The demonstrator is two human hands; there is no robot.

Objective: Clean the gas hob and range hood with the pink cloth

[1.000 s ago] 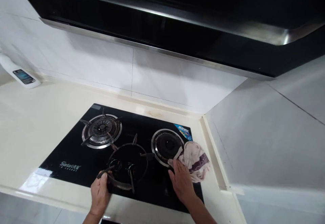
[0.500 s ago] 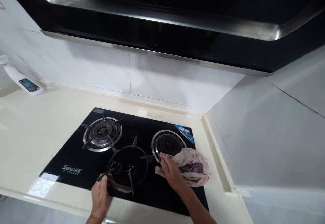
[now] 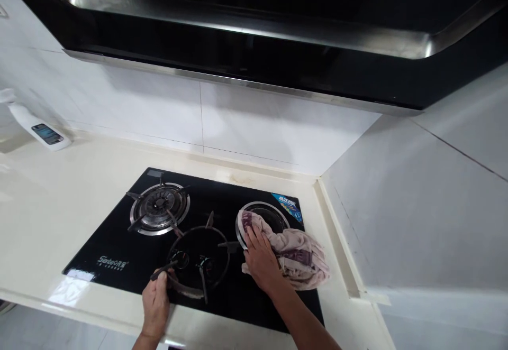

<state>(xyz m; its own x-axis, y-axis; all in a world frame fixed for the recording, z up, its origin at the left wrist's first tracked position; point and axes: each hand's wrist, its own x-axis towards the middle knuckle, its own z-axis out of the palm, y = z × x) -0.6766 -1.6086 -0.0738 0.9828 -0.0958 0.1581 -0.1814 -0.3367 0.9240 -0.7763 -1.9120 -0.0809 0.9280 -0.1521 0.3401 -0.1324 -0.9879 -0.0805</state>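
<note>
"Where is the pan support [image 3: 186, 288], compared with the left hand [image 3: 156, 305]?"
"It is just in front of this hand, over the near middle of the black cooktop [image 3: 119, 244]. Thumb and fingers grasp one of its prongs at the near left, and the ring extends away from them. If its far side touches the glass, I cannot tell."
"And the cloth [image 3: 299, 255]?"
"It lies under the right hand [image 3: 262, 257]. The fingers are spread on its purple-striped end, upon the near left part of the right burner [image 3: 282, 218]. The rest is bunched to the right of the hand and reaches over the cooktop's edge onto the counter [image 3: 349, 318]."
"Is the right hand clenched on it?"
"The fingers look rather straight, pressed on top; whether they also pinch the fabric, I cannot tell."
"Is the left burner [image 3: 159, 205] touched?"
"No, both hands are apart from it."
</note>
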